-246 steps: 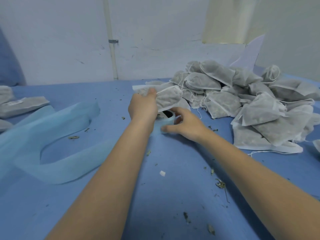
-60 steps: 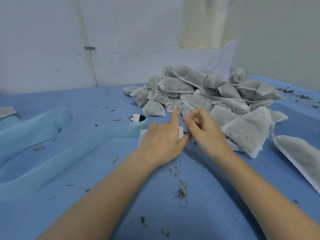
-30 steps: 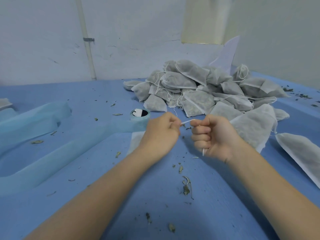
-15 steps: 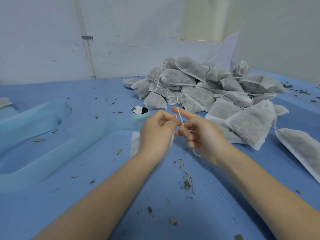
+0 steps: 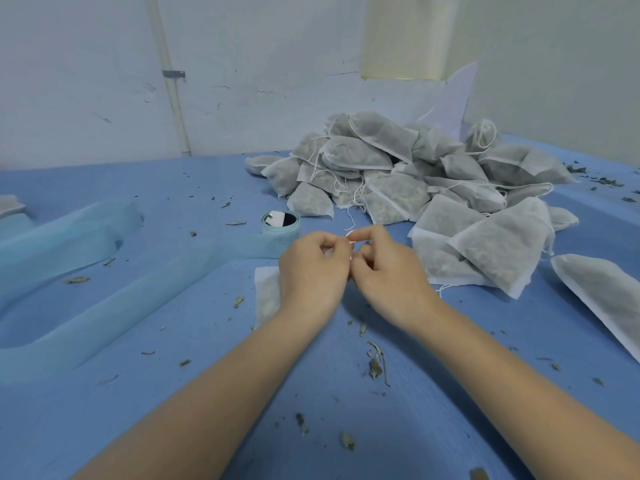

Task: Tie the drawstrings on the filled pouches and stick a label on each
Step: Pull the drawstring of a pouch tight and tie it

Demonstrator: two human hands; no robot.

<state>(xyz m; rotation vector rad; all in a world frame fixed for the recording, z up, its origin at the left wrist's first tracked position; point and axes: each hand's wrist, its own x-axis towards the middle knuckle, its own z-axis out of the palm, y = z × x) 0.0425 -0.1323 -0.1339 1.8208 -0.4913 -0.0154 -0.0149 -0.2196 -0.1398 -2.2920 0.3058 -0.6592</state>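
Fists pulled apart a second ago now back together: left hand (image 5: pixel 313 271) and right hand (image 5: pixel 388 271) both pinching white drawstring (image 5: pixel 350 237) over pouch (image 5: pixel 267 294); knot likely forming, label roll (image 5: pixel 280 225) untouched

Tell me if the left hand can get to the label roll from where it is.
Probably yes: the label roll stands just beyond the left hand with bare table between, but that hand is pinching the drawstring.

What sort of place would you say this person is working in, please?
Probably a small hand-packing workshop: a heap of filled drawstring pouches, dried leaf scraps on a blue-covered table, and a roll of label backing.
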